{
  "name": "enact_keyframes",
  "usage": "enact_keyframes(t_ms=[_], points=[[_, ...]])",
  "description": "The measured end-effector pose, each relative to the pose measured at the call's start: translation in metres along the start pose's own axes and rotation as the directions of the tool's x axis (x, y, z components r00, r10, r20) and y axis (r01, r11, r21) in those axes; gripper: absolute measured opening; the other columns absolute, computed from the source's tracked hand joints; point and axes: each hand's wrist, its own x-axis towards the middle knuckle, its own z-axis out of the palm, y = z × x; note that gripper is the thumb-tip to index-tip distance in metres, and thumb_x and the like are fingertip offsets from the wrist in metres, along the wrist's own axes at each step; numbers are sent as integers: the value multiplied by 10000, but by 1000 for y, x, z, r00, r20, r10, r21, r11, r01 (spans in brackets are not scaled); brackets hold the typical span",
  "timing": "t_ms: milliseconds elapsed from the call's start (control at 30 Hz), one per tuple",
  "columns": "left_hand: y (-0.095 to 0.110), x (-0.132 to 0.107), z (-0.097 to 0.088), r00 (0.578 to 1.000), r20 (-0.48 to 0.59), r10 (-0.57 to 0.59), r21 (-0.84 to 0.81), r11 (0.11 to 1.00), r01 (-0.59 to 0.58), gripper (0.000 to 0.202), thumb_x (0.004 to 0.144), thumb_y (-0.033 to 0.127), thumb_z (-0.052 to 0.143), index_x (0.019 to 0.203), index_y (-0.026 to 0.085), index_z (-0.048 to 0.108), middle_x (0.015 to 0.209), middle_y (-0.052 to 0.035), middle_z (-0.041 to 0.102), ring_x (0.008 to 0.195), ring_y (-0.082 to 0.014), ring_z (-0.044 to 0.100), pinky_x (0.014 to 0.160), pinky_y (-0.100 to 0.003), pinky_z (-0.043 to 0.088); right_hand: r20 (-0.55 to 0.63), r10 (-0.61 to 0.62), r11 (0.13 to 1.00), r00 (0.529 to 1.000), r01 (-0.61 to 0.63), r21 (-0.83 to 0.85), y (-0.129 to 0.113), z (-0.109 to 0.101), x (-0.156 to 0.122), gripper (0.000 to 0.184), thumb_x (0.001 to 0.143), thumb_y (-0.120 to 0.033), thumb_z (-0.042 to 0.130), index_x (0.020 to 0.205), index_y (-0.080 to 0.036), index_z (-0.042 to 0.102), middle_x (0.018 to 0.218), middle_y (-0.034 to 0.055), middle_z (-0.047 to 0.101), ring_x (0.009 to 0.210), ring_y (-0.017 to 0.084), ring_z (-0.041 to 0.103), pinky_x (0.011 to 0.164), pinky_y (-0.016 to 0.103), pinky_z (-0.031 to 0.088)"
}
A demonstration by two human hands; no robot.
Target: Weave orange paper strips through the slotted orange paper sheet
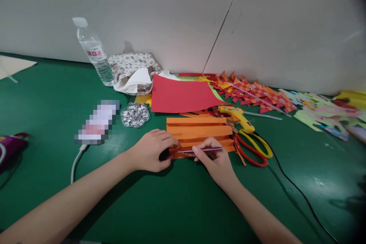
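Note:
A sheet of orange paper, pleated in long folds, lies on the green table in front of me. My left hand has its fingers curled over the sheet's near left corner and pins it down. My right hand holds a thin purple pen lying level along the paper's near edge, its tip pointing left toward my left thumb. A small dark thing under my left thumb is too hidden to name.
Red-handled scissors and yellow-handled scissors lie just right of the paper, with a yellow glue gun and its black cord. Behind are red paper, googly eyes, a water bottle and woven paper fish.

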Motion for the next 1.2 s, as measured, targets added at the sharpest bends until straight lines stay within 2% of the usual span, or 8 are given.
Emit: enact_keyframes(t_ms=[133, 400, 533, 700, 833, 933, 1000, 1200], points=[[-1, 0, 0, 1000, -6, -1, 3, 1000, 1, 293, 721, 208, 502, 1010, 185, 548, 899, -49, 639, 812, -198, 578, 749, -324, 409, -24, 23, 996, 999, -21, 82, 2, 0, 0, 272, 772, -416, 673, 697, -222, 497, 550, -10, 634, 551, 172, 659, 532, 259, 499], [-1, 0, 0, 1000, 8, -8, -11, 1000, 8, 301, 709, 199, 520, 1008, 183, 552, 904, -46, 647, 831, -213, 585, 758, -340, 414, 23, -49, 999, 999, 49, -17, 1, 0, -2, 200, 802, -338, 654, 712, -213, 527, 564, -18, 623, 516, 135, 605, 527, 251, 477], [-3, 0, 1, 1000, -4, 0, -38, 999, 0, 280, 754, 177, 510, 1027, 190, 572, 936, -40, 662, 863, -201, 601, 777, -338, 420, -111, -98, 983, 989, 114, 144, 1, -1, -5, 213, 805, -307, 661, 716, -218, 489, 613, -30, 610, 495, 118, 608, 481, 231, 477], [-5, 1, 6, 998, -59, 2, -21, 1000, -3, 155, 882, 245, 492, 963, 196, 615, 910, -30, 682, 838, -172, 621, 737, -310, 417, -446, -170, 929, 879, 293, 224, -5, -10, -6, 212, 854, -310, 615, 762, -235, 440, 639, -70, 571, 399, 71, 538, 442, 216, 450], [-6, 2, 11, 992, -123, -1, 14, 1000, 3, 156, 910, 266, 499, 894, 200, 640, 850, -15, 693, 790, -151, 629, 728, -297, 410, -549, -258, 903, 795, 400, 155, -7, -17, -4, 132, 895, -323, 561, 835, -247, 472, 734, -50, 618, 438, 90, 580, 435, 229, 469], [-7, 2, 14, 988, -152, -24, -9, 1000, 23, 156, 906, 248, 512, 873, 194, 654, 825, -18, 701, 765, -148, 633, 724, -288, 409, -505, -382, 869, 774, 487, 88, -2, -18, -6, 94, 900, -320, 559, 952, -242, 569, 821, -11, 645, 466, 112, 618, 471, 282, 525], [-9, 2, 14, 983, -176, -59, -47, 998, 51, 147, 897, 262, 538, 871, 197, 668, 804, -14, 707, 742, -149, 635, 722, -286, 410, -425, -487, 842, 763, 539, 4, 2, -18, -8, 182, 908, -282, 550, 1077, -244, 604, 899, 26, 679, 532, 143, 660, 551, 337, 567], [-7, 4, 10, 940, -180, -290, -286, 930, 232, 160, 865, 331, 596, 832, 230, 715, 762, 14, 718, 680, -139, 630, 676, -258, 434, 0, -748, 631, 664, 710, -312, 7, -20, -14, 430, 902, -54, 434, 1276, -245, 528, 1174, 88, 672, 868, 205, 711, 724, 358, 582]])
